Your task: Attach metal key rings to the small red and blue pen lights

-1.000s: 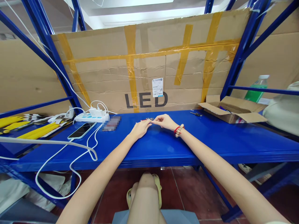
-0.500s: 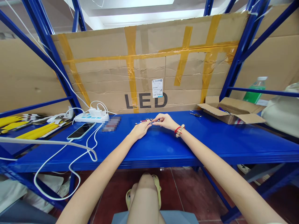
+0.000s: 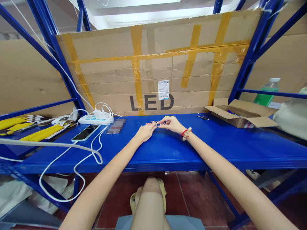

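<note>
Plainly, we have a slender red piece (image 3: 149, 123) between our hands, towards the back edge of the worktop (image 3: 172, 145) and a little left of the midpoint of that edge. It lies just beyond the knuckles of our left hand (image 3: 145, 131), which partly covers it, and its right end reaches the fingertips of our right hand (image 3: 172, 124).

Its long axis runs mostly sideways, close to parallel with the back edge, with the left end tilted slightly towards the front edge. So one end points to the left side of the worktop and the other at our right fingertips; which end is the tip, we cannot tell.

We hold our left hand palm down with the fingers together over the piece, and how firmly they grip is hidden from us. Our right thumb and forefinger come together in a pinch beside the left fingertips, on small parts too fine for us to make out.

Near the back left corner we see a white power strip (image 3: 95, 120), with a phone (image 3: 86, 133) before it. Towards the back right corner lie some keys (image 3: 203, 117) and an open carton (image 3: 231, 120).
</note>
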`<state>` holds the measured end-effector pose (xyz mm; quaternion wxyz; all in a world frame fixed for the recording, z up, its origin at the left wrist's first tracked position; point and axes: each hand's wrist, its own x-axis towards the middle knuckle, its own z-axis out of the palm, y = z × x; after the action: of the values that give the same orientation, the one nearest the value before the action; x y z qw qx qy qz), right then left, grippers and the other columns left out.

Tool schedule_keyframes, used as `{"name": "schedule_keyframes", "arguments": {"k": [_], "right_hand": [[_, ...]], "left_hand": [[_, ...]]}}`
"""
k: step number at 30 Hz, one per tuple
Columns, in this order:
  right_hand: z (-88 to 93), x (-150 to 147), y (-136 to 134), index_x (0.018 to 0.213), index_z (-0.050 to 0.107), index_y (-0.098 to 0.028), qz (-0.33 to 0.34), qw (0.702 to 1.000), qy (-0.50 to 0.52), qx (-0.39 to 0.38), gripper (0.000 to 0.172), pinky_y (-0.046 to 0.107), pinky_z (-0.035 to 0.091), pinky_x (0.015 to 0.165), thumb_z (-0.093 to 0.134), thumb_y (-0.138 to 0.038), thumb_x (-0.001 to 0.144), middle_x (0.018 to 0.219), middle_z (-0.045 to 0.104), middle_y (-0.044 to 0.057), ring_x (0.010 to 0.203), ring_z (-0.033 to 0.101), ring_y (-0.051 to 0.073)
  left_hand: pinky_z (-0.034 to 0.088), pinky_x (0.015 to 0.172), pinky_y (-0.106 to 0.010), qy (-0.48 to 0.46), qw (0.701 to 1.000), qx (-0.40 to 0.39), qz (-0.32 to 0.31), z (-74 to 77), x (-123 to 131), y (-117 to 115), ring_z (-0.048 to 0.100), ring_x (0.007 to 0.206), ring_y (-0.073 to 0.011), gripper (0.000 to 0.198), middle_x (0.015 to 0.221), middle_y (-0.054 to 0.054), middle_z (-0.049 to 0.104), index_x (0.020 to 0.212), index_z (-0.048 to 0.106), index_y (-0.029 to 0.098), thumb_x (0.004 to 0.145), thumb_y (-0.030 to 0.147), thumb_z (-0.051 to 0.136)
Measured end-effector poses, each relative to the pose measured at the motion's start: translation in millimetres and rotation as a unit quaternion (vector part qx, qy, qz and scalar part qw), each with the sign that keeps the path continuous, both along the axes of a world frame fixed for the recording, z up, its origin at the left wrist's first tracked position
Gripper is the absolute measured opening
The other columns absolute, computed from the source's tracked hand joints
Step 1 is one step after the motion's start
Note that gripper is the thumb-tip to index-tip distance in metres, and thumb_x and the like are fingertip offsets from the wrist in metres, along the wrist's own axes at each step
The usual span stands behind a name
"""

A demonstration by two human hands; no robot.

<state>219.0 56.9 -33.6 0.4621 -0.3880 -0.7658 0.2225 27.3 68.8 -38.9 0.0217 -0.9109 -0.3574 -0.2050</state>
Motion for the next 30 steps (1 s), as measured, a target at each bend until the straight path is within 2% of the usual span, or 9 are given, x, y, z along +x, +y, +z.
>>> {"name": "schedule_keyframes", "arguments": {"k": [13,30], "right_hand": [[1.0,-1.9,-2.9,0.082,0.068,-0.011,-0.007,1.000,-0.006,-0.005,0.042,0.019,0.036,0.041,0.070,-0.047,0.061,0.070,0.056,0.003,0.045,0.043,0.005],[0.1,-1.9,-1.8,0.082,0.068,-0.010,-0.008,1.000,-0.008,-0.004,0.044,0.019,0.035,0.041,0.071,-0.048,0.060,0.070,0.056,0.004,0.043,0.043,0.005]], "left_hand": [[0.038,0.094,-0.033,0.016,1.000,0.005,0.015,1.4,0.4,-0.9,0.046,0.114,-0.0182,0.031,0.124,-0.001,0.050,0.120,0.041,0.026,0.094,0.033,0.026],[0.041,0.088,-0.030,0.020,0.999,-0.014,0.029,2.5,0.6,-1.0,0.047,0.113,-0.0179,0.032,0.124,0.001,0.049,0.120,0.041,0.030,0.094,0.036,0.023]]}}
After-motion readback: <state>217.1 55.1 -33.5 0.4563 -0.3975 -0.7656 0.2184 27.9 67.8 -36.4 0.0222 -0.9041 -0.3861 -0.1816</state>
